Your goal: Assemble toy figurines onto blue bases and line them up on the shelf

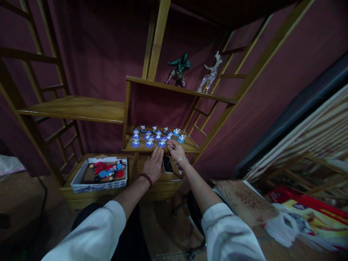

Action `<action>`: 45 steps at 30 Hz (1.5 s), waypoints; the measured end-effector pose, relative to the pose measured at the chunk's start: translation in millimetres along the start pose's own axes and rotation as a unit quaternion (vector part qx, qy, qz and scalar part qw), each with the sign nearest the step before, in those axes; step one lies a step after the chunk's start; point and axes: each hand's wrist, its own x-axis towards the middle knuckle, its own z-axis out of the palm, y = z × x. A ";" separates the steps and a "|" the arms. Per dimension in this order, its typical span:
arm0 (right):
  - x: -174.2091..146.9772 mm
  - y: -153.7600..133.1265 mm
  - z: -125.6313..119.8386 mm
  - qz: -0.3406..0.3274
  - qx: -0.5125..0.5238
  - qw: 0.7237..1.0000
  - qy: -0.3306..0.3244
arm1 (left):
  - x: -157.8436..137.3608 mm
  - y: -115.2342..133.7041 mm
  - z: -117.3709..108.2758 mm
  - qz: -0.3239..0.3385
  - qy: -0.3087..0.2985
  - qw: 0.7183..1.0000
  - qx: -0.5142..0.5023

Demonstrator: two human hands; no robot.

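Small blue-and-white figurines [149,141] on round purple bases stand in rows on the low shelf [130,147]. My right hand [176,150], wearing a bracelet, reaches over the shelf's front edge with its fingers drawn together. Its fingertips are right beside the rightmost front-row figurine [162,142]; whether they grip anything is hidden. My left hand [153,166], with a dark red beaded bracelet, lies with fingers stretched out toward the shelf edge and holds nothing. Between my hands is a phone [168,165] with a dark screen.
An open box [99,186] of red, blue and black figurines stands at left. Black-based figurines [154,129] and light-blue-based ones [181,138] share the shelf. Above are a dark green statuette [179,69] and a clear one [210,76]. Wooden posts [159,40] frame the shelves.
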 end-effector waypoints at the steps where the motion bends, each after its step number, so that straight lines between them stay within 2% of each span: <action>1: -1.4 -0.2 0.3 0.001 -0.006 1.000 0.008 | -1.3 0.0 0.1 0.001 0.003 1.000 -0.001; 11: -35.7 -28.6 8.6 -0.005 -0.025 0.989 0.146 | -15.1 -3.7 -1.0 0.042 0.052 0.998 0.008; 17: -61.7 -44.1 31.7 0.001 0.018 0.989 0.146 | -26.6 -12.8 -0.4 0.056 0.040 0.997 -0.023; 23: -85.4 -47.6 69.2 -0.025 0.034 0.992 0.118 | -43.4 -27.5 7.1 0.023 0.002 0.998 -0.051; 29: -107.2 -41.8 114.7 -0.012 0.019 0.998 0.065 | -68.9 -51.0 12.4 -0.051 -0.046 0.997 -0.035; 34: -121.7 -40.1 151.8 0.003 -0.016 1.000 -0.022 | -91.7 -76.3 15.9 -0.125 -0.123 0.984 -0.014; 41: -131.5 -37.5 193.3 0.023 -0.113 0.980 -0.160 | -121.6 -110.3 22.6 -0.179 -0.161 0.970 0.042; 45: -137.0 -31.0 209.4 0.030 -0.162 0.967 -0.195 | -135.7 -121.7 24.3 -0.227 -0.187 0.953 0.065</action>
